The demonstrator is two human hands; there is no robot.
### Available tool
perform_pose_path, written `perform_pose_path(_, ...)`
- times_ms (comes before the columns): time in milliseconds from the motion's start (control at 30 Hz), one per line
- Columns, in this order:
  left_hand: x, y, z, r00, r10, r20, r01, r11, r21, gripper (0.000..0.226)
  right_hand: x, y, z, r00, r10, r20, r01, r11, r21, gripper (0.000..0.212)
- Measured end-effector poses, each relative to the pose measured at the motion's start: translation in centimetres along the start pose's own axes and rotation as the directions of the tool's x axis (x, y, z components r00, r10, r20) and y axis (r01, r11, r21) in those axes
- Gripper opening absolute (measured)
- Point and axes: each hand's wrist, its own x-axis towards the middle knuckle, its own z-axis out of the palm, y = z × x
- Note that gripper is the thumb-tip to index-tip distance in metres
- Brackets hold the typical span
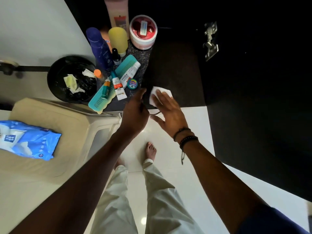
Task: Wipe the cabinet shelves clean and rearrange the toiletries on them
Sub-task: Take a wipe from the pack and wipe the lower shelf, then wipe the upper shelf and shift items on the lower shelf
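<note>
A dark speckled shelf [177,73] carries toiletries crowded at its left end: a blue bottle [99,48], a yellow bottle [118,39], a tall pink bottle [116,12], a red-lidded jar [143,31], two teal combs [101,98], tubes [119,88] and a small round tin [132,83]. My right hand [168,112] lies flat with straight fingers on a white wipe [159,94] at the shelf's front edge. My left hand [135,112] hovers just left of it near the shelf edge, its fingers loosely curled and holding nothing I can see.
A black bin [55,78] with used wipes stands left of the shelf. A blue wipes pack [28,141] lies on a beige stool [72,132]. A dark cabinet door with a metal hinge [211,41] fills the right. White floor tiles lie below.
</note>
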Motion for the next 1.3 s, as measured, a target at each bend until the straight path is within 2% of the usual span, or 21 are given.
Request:
perform_pose_path(233, 0.5, 0.0, 0.0, 0.997, -0.040, 0.059, 0.042, 0.999, -0.023, 0.056, -1.5, 5.4, -3.2, 0.971, 0.195, -0.142, -0.200, 0.979, -0.027, 0.065)
perform_pose_path(333, 0.3, 0.4, 0.3, 0.994, -0.061, 0.085, 0.064, 0.997, -0.037, 0.057, -0.4, 3.0, -3.8, 0.968, 0.243, -0.062, -0.244, 0.970, -0.009, 0.069)
perform_pose_path(400, 0.0, 0.6, 0.1, 0.993, -0.070, 0.095, 0.074, 0.996, -0.047, 0.058, 0.0, 1.6, -4.0, 0.974, 0.225, 0.008, -0.226, 0.974, 0.026, 0.059)
perform_pose_path(467, -0.3, 1.0, -0.4, 0.995, -0.064, 0.083, 0.070, 0.995, -0.066, 0.057, 0.4, 0.5, -4.8, 0.962, 0.271, 0.005, -0.267, 0.944, 0.196, 0.044)
perform_pose_path(533, -0.4, 1.7, -1.1, 0.998, -0.044, 0.047, 0.049, 0.992, -0.112, 0.055, 1.1, -0.8, -6.6, 0.906, 0.423, 0.007, -0.372, 0.787, 0.492, 0.031)
perform_pose_path(600, -0.2, 2.8, -2.0, 1.000, -0.017, -0.005, 0.016, 0.988, -0.154, 0.053, 2.3, -2.2, -9.5, 0.829, 0.555, 0.065, -0.398, 0.504, 0.767, 0.027)
perform_pose_path(667, 0.2, 4.3, -2.8, 0.997, 0.015, -0.076, -0.031, 0.979, -0.203, 0.050, 3.6, -3.5, -12.7, 0.785, 0.610, 0.106, -0.348, 0.294, 0.890, 0.027)
perform_pose_path(767, 0.4, 7.1, -4.3, 0.977, 0.066, -0.202, -0.111, 0.970, -0.218, 0.044, 5.4, -6.0, -18.2, 0.807, 0.587, 0.060, -0.220, 0.206, 0.953, 0.028)
perform_pose_path(867, 0.7, 9.7, -6.0, 0.948, 0.084, -0.307, -0.153, 0.966, -0.210, 0.040, 7.0, -8.6, -23.1, 0.847, 0.531, -0.031, -0.094, 0.206, 0.974, 0.027)
perform_pose_path(967, 1.4, 11.0, -7.6, 0.937, 0.089, -0.338, -0.201, 0.928, -0.313, 0.040, 9.2, -10.1, -26.4, 0.848, 0.517, -0.117, 0.007, 0.209, 0.978, 0.022)
perform_pose_path(1100, 1.9, 11.1, -9.0, 0.933, 0.066, -0.353, -0.206, 0.903, -0.376, 0.042, 13.3, -10.2, -28.9, 0.825, 0.557, -0.092, 0.022, 0.132, 0.991, 0.014)
perform_pose_path(1133, 1.8, 11.0, -9.2, 0.933, 0.063, -0.354, -0.203, 0.905, -0.374, 0.041, 14.3, -10.0, -29.2, 0.823, 0.563, -0.076, -0.011, 0.149, 0.989, 0.009)
perform_pose_path(1233, 1.7, 10.0, -9.4, 0.934, 0.043, -0.354, -0.175, 0.921, -0.349, 0.040, 16.8, -9.1, -29.2, 0.796, 0.590, -0.138, -0.148, 0.410, 0.900, 0.004)
perform_pose_path(1300, 1.6, 9.2, -9.2, 0.941, 0.019, -0.338, -0.138, 0.933, -0.331, 0.040, 17.8, -8.3, -29.0, 0.783, 0.586, -0.210, -0.180, 0.537, 0.824, 0.011)
